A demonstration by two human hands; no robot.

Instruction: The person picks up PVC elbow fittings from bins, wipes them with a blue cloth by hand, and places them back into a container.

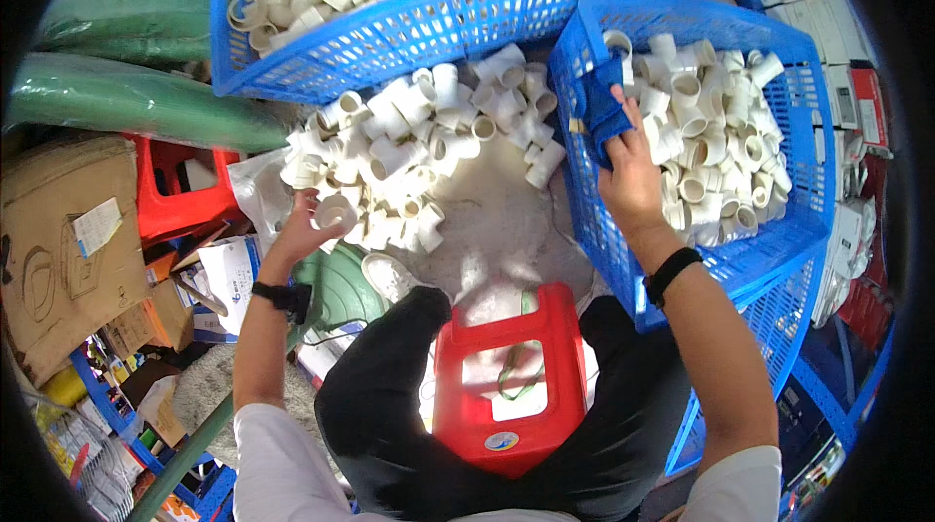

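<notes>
My left hand (298, 228) grips a white plastic pipe fitting (336, 214) at the left edge of a pile of similar fittings (394, 135) on the floor. My right hand (630, 175) is at the left wall of the right blue plastic crate (760, 263), its fingers on a blue cloth (603, 109). The cloth hangs over the crate's rim, close to another white fitting (617, 43). Many white pipe fittings (701, 120) fill the inside of this crate.
A second blue crate (431, 18) of fittings stands beyond the floor pile. Between my legs is a red plastic stool (511, 376). On the left are green wrapped rolls (146, 98), a cardboard box (73, 244) and another red stool (182, 208). Boxed goods (840, 98) line the right side.
</notes>
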